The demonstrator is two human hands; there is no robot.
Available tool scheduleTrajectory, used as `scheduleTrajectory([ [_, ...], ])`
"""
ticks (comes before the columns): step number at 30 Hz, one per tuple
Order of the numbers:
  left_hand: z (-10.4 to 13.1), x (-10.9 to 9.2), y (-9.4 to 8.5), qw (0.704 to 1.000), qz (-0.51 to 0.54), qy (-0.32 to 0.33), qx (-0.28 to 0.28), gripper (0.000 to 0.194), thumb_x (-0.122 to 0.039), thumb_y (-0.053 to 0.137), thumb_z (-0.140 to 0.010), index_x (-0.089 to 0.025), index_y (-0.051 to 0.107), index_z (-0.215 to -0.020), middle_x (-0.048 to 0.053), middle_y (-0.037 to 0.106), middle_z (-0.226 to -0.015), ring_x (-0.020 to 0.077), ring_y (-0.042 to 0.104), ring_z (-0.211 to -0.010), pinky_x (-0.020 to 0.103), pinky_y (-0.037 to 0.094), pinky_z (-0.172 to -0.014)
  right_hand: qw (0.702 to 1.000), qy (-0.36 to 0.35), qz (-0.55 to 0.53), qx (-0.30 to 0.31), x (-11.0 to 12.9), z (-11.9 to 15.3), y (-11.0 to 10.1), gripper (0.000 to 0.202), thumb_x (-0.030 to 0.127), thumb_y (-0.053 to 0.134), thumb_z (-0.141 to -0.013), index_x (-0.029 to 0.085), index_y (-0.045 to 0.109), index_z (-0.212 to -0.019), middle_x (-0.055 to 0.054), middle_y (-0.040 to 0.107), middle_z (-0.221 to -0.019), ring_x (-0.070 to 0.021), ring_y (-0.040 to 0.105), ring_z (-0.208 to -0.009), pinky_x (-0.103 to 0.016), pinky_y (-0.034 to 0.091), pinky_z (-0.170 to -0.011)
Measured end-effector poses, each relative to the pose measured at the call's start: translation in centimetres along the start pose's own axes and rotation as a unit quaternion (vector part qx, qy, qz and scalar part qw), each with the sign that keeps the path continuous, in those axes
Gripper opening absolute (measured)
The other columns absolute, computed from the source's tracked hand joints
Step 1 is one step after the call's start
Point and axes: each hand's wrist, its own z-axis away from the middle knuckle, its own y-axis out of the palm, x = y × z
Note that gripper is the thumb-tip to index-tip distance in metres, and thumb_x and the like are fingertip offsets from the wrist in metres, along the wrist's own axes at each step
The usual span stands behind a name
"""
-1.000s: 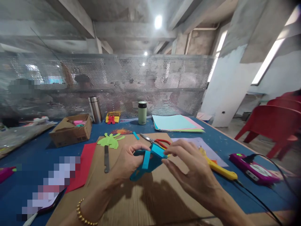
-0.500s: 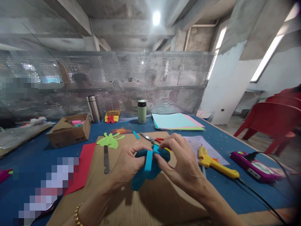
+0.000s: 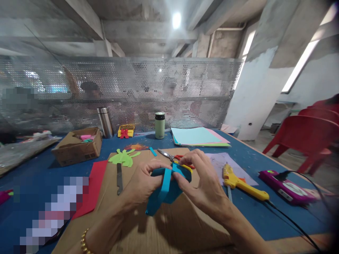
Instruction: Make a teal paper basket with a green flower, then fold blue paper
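Observation:
Between my hands, above a brown cardboard sheet (image 3: pixel 148 233), is a blue paper piece (image 3: pixel 166 187) folded into a small shape with a narrow strip along it. My left hand (image 3: pixel 144 178) grips its left side, thumb on top and fingers partly hidden behind. On the other side, my right hand (image 3: pixel 201 180) pinches the paper's upper right edge between thumb and fingers. Scissors (image 3: pixel 169 155) with red and yellow handles lie just beyond, partly covered by the right hand. Left of the hands are a dark metal blade (image 3: pixel 120 180) and green paper cutouts (image 3: pixel 124 157).
To the right lie a yellow glue gun (image 3: pixel 245 185) with a cord and a purple power strip (image 3: pixel 286 188). Red paper (image 3: pixel 92 190) is at left. A cardboard box (image 3: pixel 78 150), a steel flask (image 3: pixel 105 123), a green tumbler (image 3: pixel 159 126) and stacked coloured paper (image 3: pixel 197 136) stand farther back.
The blue paper has tilted slightly in my hands, its lower end shifting a little left. The right fingers have lifted slightly off the far edge, showing more of the scissor handles.

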Motion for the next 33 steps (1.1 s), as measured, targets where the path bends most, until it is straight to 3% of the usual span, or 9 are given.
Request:
scheduleTrajectory([
  [5, -0.1, 0.3, -0.3, 0.999, -0.024, 0.02, 0.009, 0.012, -0.03, 0.083, -0.067, -0.02, 0.08, -0.073, 0.005, 0.072, -0.083, 0.0202, 0.064, -0.083, 0.03, 0.052, -0.07, 1.0, 0.002, -0.008, 0.004, -0.3, 0.1, 0.2, 0.015, 0.025, 0.066, -0.091, 0.023, 0.055, -0.101, -0.006, 0.058, -0.102, -0.0238, 0.054, -0.099, -0.039, 0.046, -0.085],
  [10, -0.2, 0.5, -0.1, 0.999, 0.031, -0.034, -0.007, 0.029, -0.035, 0.088, -0.065, -0.019, 0.08, -0.089, 0.005, 0.075, -0.084, 0.0189, 0.066, -0.077, 0.029, 0.053, -0.067, 1.0, 0.008, -0.019, -0.01, -0.7, 0.0, 0.3, 0.014, 0.026, 0.061, -0.096, 0.022, 0.058, -0.109, -0.008, 0.061, -0.107, -0.0241, 0.056, -0.103, -0.039, 0.048, -0.086],
  [13, -0.3, 0.3, 0.1, 0.994, 0.083, -0.066, -0.024, 0.042, -0.034, 0.09, -0.061, -0.019, 0.076, -0.097, 0.002, 0.075, -0.082, 0.0157, 0.065, -0.068, 0.026, 0.052, -0.06, 0.998, 0.03, -0.057, 0.002, -0.9, -0.1, 0.1, 0.021, 0.03, 0.059, -0.099, 0.023, 0.06, -0.118, -0.009, 0.063, -0.114, -0.0238, 0.059, -0.107, -0.039, 0.049, -0.09],
  [20, -0.4, -0.1, 0.1, 0.994, 0.092, -0.052, -0.031, 0.047, -0.026, 0.087, -0.066, -0.019, 0.068, -0.109, -0.005, 0.066, -0.064, 0.0103, 0.059, -0.056, 0.018, 0.044, -0.051, 0.983, 0.11, -0.134, 0.061, -1.8, 0.3, 0.3, 0.033, 0.046, 0.054, -0.102, 0.027, 0.06, -0.129, -0.007, 0.068, -0.125, -0.0232, 0.062, -0.115, -0.04, 0.05, -0.098],
  [24, -0.3, 0.0, 0.2, 0.993, 0.107, -0.051, -0.021, 0.048, -0.028, 0.09, -0.064, -0.019, 0.07, -0.107, -0.003, 0.068, -0.07, 0.0101, 0.059, -0.059, 0.019, 0.046, -0.054, 0.977, 0.142, -0.145, 0.069, -2.0, 0.5, 0.7, 0.037, 0.049, 0.06, -0.098, 0.026, 0.061, -0.128, -0.007, 0.07, -0.123, -0.0246, 0.064, -0.116, -0.042, 0.052, -0.098],
  [28, -0.4, -0.1, 0.0, 0.991, 0.12, -0.057, -0.024, 0.052, -0.033, 0.096, -0.056, -0.017, 0.072, -0.1, 0.002, 0.074, -0.088, 0.0125, 0.064, -0.069, 0.022, 0.051, -0.06, 0.982, 0.106, -0.145, 0.055, -2.1, 0.3, 0.8, 0.031, 0.044, 0.056, -0.102, 0.028, 0.061, -0.128, -0.006, 0.069, -0.12, -0.0219, 0.065, -0.11, -0.039, 0.054, -0.094],
  [33, -1.5, 0.7, -1.4, 0.981, 0.163, -0.071, -0.076, 0.063, -0.039, 0.097, -0.053, -0.017, 0.07, -0.105, 0.003, 0.074, -0.088, 0.0155, 0.066, -0.071, 0.026, 0.054, -0.062, 0.997, -0.03, -0.041, -0.049, -2.1, 0.5, 0.7, 0.03, 0.029, 0.054, -0.103, 0.024, 0.056, -0.132, -0.011, 0.062, -0.124, -0.0232, 0.061, -0.113, -0.04, 0.053, -0.095],
])
